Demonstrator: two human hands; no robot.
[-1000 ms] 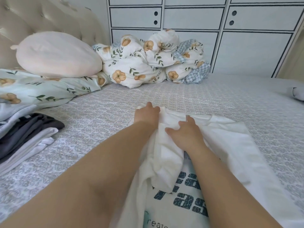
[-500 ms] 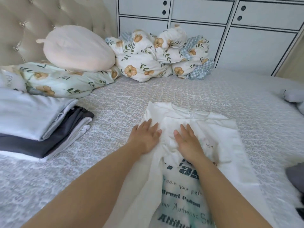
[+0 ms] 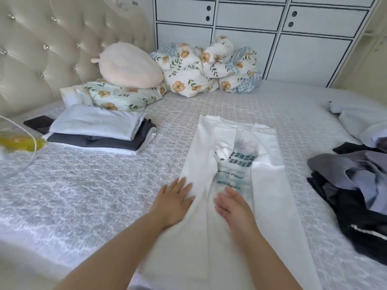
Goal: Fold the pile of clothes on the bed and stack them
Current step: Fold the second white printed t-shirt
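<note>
Shirt under work: white cotton T-shirt with teal printed lettering, lying flat on the grey patterned bedspread, centre of the bed, collar end pointing away toward the far cabinet. Both long sides folded inward; the print shows in the strip between the two folded flaps.

Left hand: palm down, fingers straight and together, pressing on the left folded flap near its outer edge. Grip released, nothing grasped.

Right hand: palm down, fingers extended, resting on the middle strip just below the print. Grip likewise released. Frame slightly blurred around this hand.

Stack of folded clothes: left of the shirt and well apart from it. Pale blue piece on top, dark grey piece beneath, white piece at the bottom.

Unfolded pile of dark grey, black and lilac garments: at the right edge of the bed, near the shirt but not touching it. Crumpled white garment further back on the same side.

Head of the bed: round peach plush cushion on a pale green floral pillow; bundled white floral quilt beside them. Cream tufted headboard at left, white panelled cabinet behind
</note>
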